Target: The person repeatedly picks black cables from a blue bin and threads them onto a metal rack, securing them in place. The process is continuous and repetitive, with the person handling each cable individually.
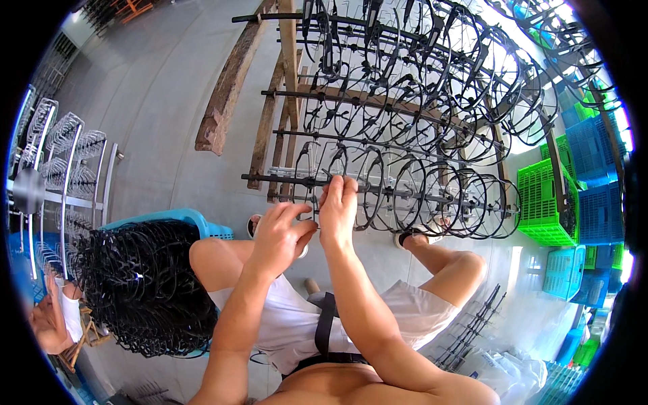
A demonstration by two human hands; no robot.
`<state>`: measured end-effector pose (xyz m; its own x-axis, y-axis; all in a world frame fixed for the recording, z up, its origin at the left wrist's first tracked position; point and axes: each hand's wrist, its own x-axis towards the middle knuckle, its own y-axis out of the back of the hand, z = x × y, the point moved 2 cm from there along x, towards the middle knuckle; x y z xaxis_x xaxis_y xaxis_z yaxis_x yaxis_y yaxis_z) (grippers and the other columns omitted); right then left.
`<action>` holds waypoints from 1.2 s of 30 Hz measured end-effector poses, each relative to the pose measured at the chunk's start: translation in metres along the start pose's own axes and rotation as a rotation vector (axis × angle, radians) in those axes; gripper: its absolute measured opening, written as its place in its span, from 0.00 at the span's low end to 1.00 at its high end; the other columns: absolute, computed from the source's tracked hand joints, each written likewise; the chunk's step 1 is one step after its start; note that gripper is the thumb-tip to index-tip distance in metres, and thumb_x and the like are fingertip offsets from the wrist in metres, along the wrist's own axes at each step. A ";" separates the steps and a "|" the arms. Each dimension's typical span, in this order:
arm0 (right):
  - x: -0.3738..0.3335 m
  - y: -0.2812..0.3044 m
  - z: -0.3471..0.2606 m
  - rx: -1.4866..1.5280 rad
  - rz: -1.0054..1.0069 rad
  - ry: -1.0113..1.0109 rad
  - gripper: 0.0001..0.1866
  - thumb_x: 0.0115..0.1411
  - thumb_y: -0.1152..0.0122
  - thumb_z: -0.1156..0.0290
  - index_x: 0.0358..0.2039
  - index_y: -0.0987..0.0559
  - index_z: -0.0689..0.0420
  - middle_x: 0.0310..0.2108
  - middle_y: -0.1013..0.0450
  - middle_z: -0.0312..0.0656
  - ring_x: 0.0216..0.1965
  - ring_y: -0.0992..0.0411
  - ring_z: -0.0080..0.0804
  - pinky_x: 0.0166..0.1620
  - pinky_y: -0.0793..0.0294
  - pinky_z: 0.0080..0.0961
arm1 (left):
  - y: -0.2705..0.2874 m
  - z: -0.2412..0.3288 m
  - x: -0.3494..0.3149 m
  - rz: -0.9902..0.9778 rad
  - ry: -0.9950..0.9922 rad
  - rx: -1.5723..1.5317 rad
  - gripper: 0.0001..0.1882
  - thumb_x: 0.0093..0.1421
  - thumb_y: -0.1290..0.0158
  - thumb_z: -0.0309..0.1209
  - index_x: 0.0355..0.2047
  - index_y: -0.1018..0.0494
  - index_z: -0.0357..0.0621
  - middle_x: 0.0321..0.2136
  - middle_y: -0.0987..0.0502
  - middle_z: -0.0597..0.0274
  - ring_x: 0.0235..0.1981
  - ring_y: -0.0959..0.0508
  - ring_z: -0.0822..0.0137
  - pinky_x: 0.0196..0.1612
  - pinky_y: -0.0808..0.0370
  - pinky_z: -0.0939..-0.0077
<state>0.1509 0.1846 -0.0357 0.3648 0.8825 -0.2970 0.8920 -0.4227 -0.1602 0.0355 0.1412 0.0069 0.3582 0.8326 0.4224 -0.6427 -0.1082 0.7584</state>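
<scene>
My right hand (339, 209) reaches up to the nearest dark rod (275, 178) of a wooden rack, its fingers pressed together at the rod. What they grip, if anything, is hidden; a thin black hoop (370, 182) hangs just beside them. Close by on the left, my left hand (278, 233) is curled, thumb and fingers drawn together around a small dark piece too thin to make out. Many similar black hoops hang along this rod to the right. Beside my left knee, a light blue basket (196, 217) is heaped with a tangle of glossy black hoops (145, 283).
Further rods of the rack (290, 67) carry more black hoops. Green crates (540, 202) and blue crates (597, 216) stack at the right. A metal rack (67, 162) with wire coils stands left, near another person (57, 317). Clear plastic bags (503, 371) lie lower right.
</scene>
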 end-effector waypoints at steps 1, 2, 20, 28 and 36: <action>0.001 -0.002 0.000 0.004 0.009 -0.005 0.13 0.67 0.57 0.64 0.36 0.33 0.63 0.24 0.34 0.38 0.24 0.40 0.21 0.27 0.37 0.22 | -0.003 0.000 -0.002 0.005 0.001 -0.011 0.08 0.41 0.40 0.25 0.26 0.22 0.46 0.36 0.25 0.64 0.39 0.27 0.60 0.41 0.30 0.66; 0.001 -0.005 -0.001 0.009 0.014 -0.009 0.13 0.67 0.57 0.64 0.36 0.33 0.63 0.24 0.34 0.38 0.24 0.39 0.21 0.27 0.37 0.21 | -0.005 0.000 -0.003 0.013 0.003 -0.018 0.09 0.39 0.40 0.24 0.25 0.22 0.44 0.35 0.25 0.63 0.38 0.27 0.59 0.41 0.30 0.65; -0.008 -0.007 -0.004 0.117 -0.015 0.116 0.12 0.67 0.56 0.64 0.35 0.31 0.60 0.23 0.36 0.31 0.23 0.42 0.16 0.26 0.40 0.15 | -0.010 -0.004 -0.009 0.070 0.029 -0.061 0.09 0.41 0.40 0.23 0.27 0.23 0.43 0.33 0.23 0.65 0.37 0.25 0.61 0.40 0.30 0.66; -0.024 0.011 0.006 0.137 -0.171 0.204 0.11 0.66 0.56 0.70 0.44 0.32 0.62 0.27 0.34 0.33 0.29 0.39 0.17 0.34 0.37 0.15 | -0.018 -0.010 -0.013 0.161 0.052 -0.131 0.08 0.43 0.39 0.24 0.27 0.23 0.43 0.32 0.22 0.64 0.34 0.25 0.61 0.38 0.29 0.67; -0.043 0.035 0.033 0.234 -0.308 0.264 0.21 0.62 0.54 0.80 0.57 0.38 0.64 0.42 0.32 0.39 0.45 0.34 0.24 0.51 0.36 0.21 | -0.029 -0.016 -0.012 0.248 0.149 -0.348 0.08 0.46 0.38 0.23 0.29 0.23 0.42 0.31 0.23 0.61 0.34 0.25 0.60 0.38 0.28 0.69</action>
<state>0.1578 0.1254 -0.0592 0.1745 0.9837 0.0425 0.8965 -0.1408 -0.4201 0.0391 0.1430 -0.0283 0.0802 0.8764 0.4749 -0.8954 -0.1460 0.4206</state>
